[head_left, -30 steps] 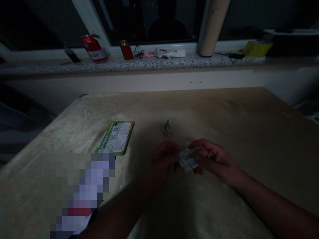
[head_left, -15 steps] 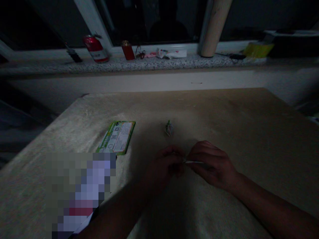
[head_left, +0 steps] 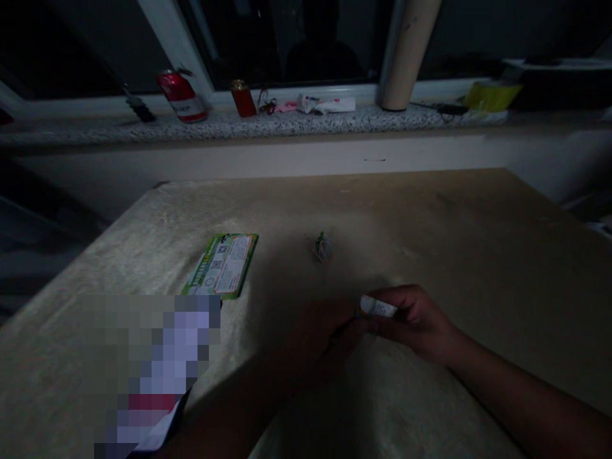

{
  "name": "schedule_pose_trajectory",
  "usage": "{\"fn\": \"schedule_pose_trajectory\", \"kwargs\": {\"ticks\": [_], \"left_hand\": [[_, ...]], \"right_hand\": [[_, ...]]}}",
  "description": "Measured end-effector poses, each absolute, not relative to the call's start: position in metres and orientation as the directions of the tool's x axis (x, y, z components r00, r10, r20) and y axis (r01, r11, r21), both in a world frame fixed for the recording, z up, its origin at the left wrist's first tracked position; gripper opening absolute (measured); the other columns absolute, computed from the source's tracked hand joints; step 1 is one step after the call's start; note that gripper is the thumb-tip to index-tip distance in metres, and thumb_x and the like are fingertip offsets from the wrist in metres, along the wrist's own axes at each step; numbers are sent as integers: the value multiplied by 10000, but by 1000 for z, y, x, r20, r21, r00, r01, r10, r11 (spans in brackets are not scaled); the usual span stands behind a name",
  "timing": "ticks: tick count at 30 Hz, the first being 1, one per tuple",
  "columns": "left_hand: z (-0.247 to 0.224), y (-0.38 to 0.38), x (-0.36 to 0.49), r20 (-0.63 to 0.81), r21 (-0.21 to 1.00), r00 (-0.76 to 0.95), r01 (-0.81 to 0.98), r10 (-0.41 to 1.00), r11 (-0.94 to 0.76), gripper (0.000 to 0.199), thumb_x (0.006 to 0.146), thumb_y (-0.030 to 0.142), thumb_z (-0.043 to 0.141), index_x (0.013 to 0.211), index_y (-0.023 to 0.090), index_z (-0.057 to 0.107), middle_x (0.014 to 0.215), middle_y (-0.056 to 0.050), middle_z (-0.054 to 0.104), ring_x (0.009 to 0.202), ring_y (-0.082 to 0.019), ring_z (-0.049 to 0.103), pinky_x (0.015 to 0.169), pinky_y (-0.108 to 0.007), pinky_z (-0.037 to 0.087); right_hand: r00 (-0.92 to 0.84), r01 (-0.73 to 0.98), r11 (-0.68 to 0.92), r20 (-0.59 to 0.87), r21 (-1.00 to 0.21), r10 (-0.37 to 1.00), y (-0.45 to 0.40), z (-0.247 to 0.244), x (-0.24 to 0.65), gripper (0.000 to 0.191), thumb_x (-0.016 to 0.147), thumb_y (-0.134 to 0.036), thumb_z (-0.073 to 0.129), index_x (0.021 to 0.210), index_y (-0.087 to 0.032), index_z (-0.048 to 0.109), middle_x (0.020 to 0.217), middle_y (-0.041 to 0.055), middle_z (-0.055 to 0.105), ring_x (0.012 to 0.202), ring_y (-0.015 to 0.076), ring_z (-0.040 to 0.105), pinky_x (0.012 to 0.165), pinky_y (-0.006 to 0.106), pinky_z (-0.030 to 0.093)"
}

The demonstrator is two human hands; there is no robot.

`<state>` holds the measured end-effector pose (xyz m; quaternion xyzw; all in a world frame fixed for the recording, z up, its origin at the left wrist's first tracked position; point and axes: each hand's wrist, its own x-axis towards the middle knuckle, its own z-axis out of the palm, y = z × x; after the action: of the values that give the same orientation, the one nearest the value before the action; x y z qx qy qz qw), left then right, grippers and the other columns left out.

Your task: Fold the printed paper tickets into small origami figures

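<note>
White printed piece (head_left: 381, 307), paper-like, sits between your hands; leftmost, a flat, green-bordered rectangular card (head_left: 224, 264) lies on the mottled surface (head_left: 459, 248), then your shadowed left hand (head_left: 327, 331), grip too dark to tell, then your right hand (head_left: 417, 322), fingers (head_left: 396, 330) pinched on the piece

the small white piece (head_left: 380, 307) looked to me like thin matt paper or card. the counter (head_left: 430, 236) had a dull finish, creased toward the left, cloth or plastic i couldn't tell. the green packet (head_left: 222, 264) seemed smooth and printed, the red can (head_left: 185, 97) glossy metal, the sill (head_left: 268, 125) speckled stone, the window (head_left: 268, 38) reflective glass.
</note>
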<state>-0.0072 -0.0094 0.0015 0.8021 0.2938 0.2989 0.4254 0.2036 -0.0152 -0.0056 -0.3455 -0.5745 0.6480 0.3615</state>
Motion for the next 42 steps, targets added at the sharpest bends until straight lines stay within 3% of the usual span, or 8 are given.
{"fn": "schedule_pose_trajectory", "kwargs": {"ticks": [7, 13, 19, 25, 29, 34, 38, 42], "left_hand": [[3, -8, -10, 263, 819, 687, 212, 678, -533, 295, 1026, 287, 426, 778, 170, 536, 662, 41, 463, 580, -98, 428, 572, -241, 303], [-1, -8, -9, 303, 785, 715, 188, 630, -591, 289, 984, 254, 460, 703, 185, 457, 611, 65, 379, 510, -78, 340, 523, -232, 257], [1, -9, -9, 283, 803, 727, 177, 625, -569, 316, 984, 271, 458, 680, 184, 453, 584, 68, 350, 498, -77, 324, 508, -229, 244], [-4, -8, -11, 269, 832, 734, 149, 623, -534, 324, 1005, 299, 446, 711, 172, 492, 609, 61, 365, 523, -77, 330, 519, -232, 246], [2, -7, -11, 232, 884, 738, 112, 634, -454, 357, 1004, 319, 457, 676, 182, 433, 589, 68, 330, 513, -74, 300, 499, -223, 230], [11, -10, -10, 208, 942, 763, 11, 612, -335, 358, 995, 317, 475, 670, 194, 388, 584, 69, 306, 511, -73, 282, 490, -224, 232], [7, -11, -13, 128, 976, 765, 18, 631, -219, 402, 1005, 387, 494, 668, 193, 393, 603, 63, 299, 537, -82, 287, 501, -239, 230], [7, -12, -13, 42, 998, 766, 4, 641, -70, 467, 990, 510, 500, 662, 185, 432, 605, 53, 349, 549, -86, 320, 518, -247, 263]], "right_hand": [[-516, -195, -91, 23, -977, 856, -12, -2, 205, 176, 888, -328, 755, 929, -157, 745, 769, 22, 681, 663, 109, 606, 633, 224, 489], [-431, 16, 211, 183, -977, 883, -13, -2, 207, 101, 860, -234, 756, 818, -154, 712, 738, 32, 680, 669, 129, 614, 615, 243, 499], [-400, 93, 623, 543, -777, 738, -13, -1, 205, 69, 806, -89, 739, 809, -151, 709, 708, 42, 677, 636, 144, 632, 597, 275, 509], [-432, 131, 724, 619, -677, 656, -15, 4, 208, 90, 828, -63, 717, 883, -128, 748, 748, 78, 697, 677, 163, 650, 611, 290, 524], [-435, 102, 630, 535, -770, 724, -17, 6, 209, 81, 876, -89, 703, 884, -132, 772, 760, 77, 703, 685, 156, 658, 611, 279, 515], [-454, -59, 131, 143, -990, 880, -15, 3, 206, 157, 856, -290, 788, 764, -164, 772, 693, 27, 682, 615, 124, 605, 559, 241, 472], [-548, -88, -184, -107, -979, 830, -11, -1, 208, 272, 858, -391, 782, 747, -146, 747, 617, -12, 609, 536, 83, 497, 533, 217, 415], [-617, -139, -246, -110, -959, 779, -12, -1, 213, 325, 860, -463, 763, 864, -140, 730, 682, -9, 596, 584, 87, 485, 570, 219, 405]]}}
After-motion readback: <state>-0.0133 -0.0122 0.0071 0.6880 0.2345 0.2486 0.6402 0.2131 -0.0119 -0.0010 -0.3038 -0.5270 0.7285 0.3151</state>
